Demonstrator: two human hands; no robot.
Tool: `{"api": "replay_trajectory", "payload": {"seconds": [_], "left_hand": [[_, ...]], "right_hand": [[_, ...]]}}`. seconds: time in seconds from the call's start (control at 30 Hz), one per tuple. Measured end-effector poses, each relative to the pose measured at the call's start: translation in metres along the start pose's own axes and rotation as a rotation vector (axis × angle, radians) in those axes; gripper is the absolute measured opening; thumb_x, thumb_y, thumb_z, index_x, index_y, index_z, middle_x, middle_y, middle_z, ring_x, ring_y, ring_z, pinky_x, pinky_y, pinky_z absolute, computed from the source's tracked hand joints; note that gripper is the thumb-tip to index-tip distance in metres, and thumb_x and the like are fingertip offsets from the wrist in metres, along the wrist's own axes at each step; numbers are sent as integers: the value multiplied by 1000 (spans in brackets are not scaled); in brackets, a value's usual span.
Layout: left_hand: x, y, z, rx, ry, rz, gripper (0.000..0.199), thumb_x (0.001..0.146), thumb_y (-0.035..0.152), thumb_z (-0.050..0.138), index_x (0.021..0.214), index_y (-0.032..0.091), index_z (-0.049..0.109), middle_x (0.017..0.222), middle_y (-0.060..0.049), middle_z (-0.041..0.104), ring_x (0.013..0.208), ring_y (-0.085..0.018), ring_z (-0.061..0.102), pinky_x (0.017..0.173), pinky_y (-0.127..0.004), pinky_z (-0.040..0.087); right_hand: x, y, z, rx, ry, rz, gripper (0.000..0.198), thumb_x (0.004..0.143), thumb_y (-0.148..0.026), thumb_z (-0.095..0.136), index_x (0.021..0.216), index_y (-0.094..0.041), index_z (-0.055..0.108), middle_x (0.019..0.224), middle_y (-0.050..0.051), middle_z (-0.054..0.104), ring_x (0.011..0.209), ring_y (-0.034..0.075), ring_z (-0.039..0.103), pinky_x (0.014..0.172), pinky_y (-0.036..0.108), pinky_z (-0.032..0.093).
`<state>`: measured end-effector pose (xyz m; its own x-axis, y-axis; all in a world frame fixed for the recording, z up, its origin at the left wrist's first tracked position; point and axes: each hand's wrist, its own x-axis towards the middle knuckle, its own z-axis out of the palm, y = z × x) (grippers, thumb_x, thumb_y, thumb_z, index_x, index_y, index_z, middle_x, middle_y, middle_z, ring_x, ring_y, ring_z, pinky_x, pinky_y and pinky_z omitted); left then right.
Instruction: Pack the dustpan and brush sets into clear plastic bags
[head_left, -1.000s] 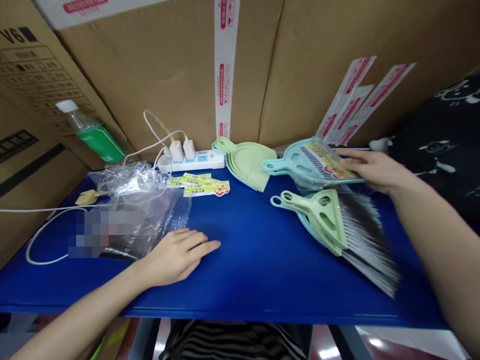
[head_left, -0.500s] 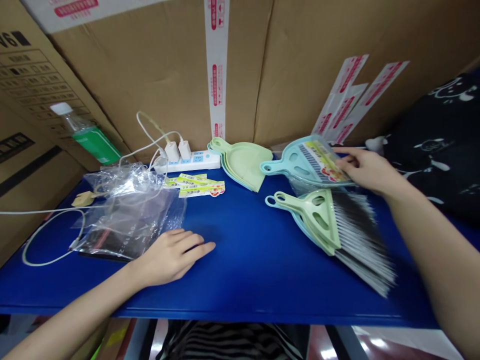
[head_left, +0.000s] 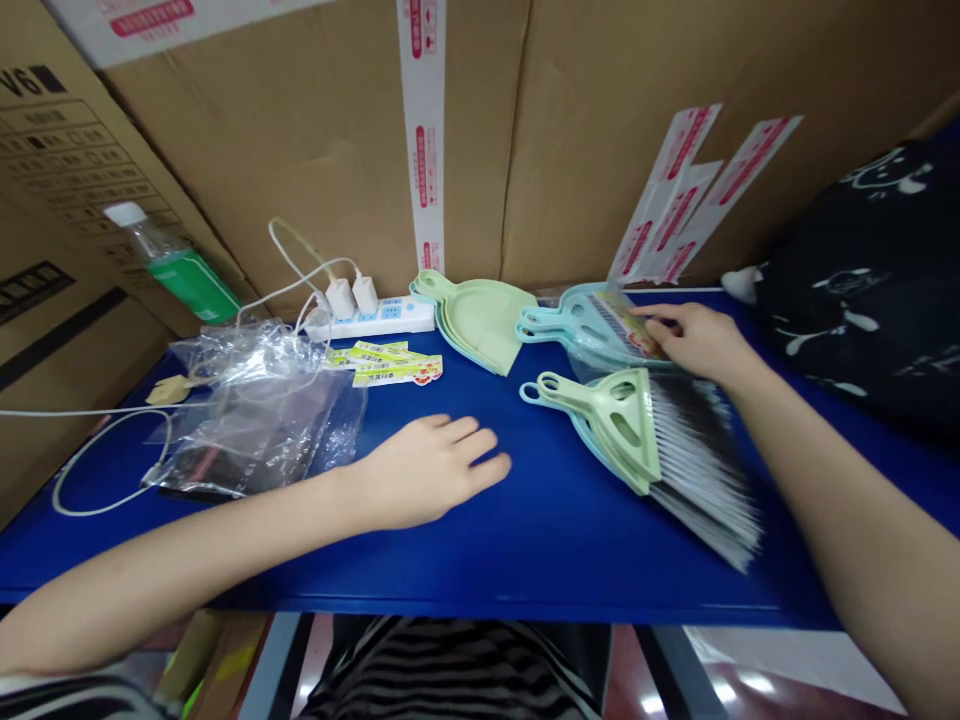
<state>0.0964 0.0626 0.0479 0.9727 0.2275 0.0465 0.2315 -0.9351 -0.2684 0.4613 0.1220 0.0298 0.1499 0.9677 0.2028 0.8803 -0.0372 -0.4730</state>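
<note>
My left hand (head_left: 431, 470), its fingers stretched out and slightly spread, hovers over or rests on the blue table, holding nothing. My right hand (head_left: 694, 338) lies over a light-blue dustpan-and-brush set (head_left: 581, 322) in clear plastic with a printed label; its fingers touch the label side, partly bent. In front of that set are stacked hand brushes (head_left: 622, 425), a green one on top and blue below, their grey-and-white bristles pointing right. Stacked dustpans (head_left: 484, 318), green uppermost, lie by the cardboard at the back.
Yellow printed labels (head_left: 394, 368) lie left of the dustpans. Behind them stands a white power strip (head_left: 401, 316) with plugged chargers. Clear plastic bags (head_left: 262, 420), a white cable (head_left: 112, 510) and a green-labelled bottle (head_left: 191, 280) are at the left. A black patterned bag (head_left: 862, 290) sits at the right.
My left hand has moved right, away from the plastic bags, with its fingers spreading. The light-blue set now lies lower and flatter, and my right hand has shifted left over it.
</note>
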Motion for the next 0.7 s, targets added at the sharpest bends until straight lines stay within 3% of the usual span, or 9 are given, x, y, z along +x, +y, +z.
{"api": "replay_trajectory", "payload": {"seconds": [0.07, 0.2, 0.33, 0.43, 0.53, 0.7], "left_hand": [[30, 0, -2, 27, 34, 23, 30, 90, 13, 49, 118, 17, 56, 104, -9, 65, 91, -21, 60, 70, -31, 46], [92, -6, 2, 78, 108, -5, 41, 93, 17, 50, 134, 15, 46, 128, -16, 56, 107, -25, 57, 85, -35, 44], [134, -14, 13, 41, -20, 10, 36, 94, 28, 55, 122, 5, 53, 101, -15, 66, 101, -26, 60, 82, -36, 44], [143, -16, 22, 16, -85, 12, 18, 96, 14, 45, 106, 6, 59, 95, -13, 67, 92, -22, 62, 76, -32, 44], [137, -13, 28, 17, -51, 25, 22, 95, 5, 37, 100, 9, 59, 95, -12, 65, 88, -20, 61, 72, -29, 44], [119, -6, 27, 13, -62, 60, 22, 96, 7, 36, 98, 10, 58, 91, -11, 63, 85, -20, 59, 71, -30, 45]], "right_hand": [[-3, -6, 1, -114, -42, 48, 35, 87, -22, 48, 111, -10, 71, 89, 17, 71, 79, 28, 65, 82, 42, 48], [-9, -8, 8, -121, -28, -186, 40, 92, -30, 46, 117, -11, 70, 124, 23, 65, 117, 35, 58, 101, 49, 42], [-7, 6, 16, -109, -8, -329, 42, 92, -39, 43, 118, -21, 70, 124, 16, 67, 117, 35, 60, 101, 56, 42], [-4, 16, 21, -117, 23, -363, 44, 92, -43, 40, 119, -25, 70, 121, 13, 69, 114, 35, 62, 98, 58, 45], [-3, 20, 23, -115, 41, -382, 45, 93, -46, 39, 122, -28, 68, 121, 10, 69, 115, 34, 62, 97, 59, 46], [-2, 21, 24, -112, 55, -400, 46, 94, -47, 37, 127, -30, 65, 124, 9, 68, 119, 33, 60, 101, 59, 44]]}}
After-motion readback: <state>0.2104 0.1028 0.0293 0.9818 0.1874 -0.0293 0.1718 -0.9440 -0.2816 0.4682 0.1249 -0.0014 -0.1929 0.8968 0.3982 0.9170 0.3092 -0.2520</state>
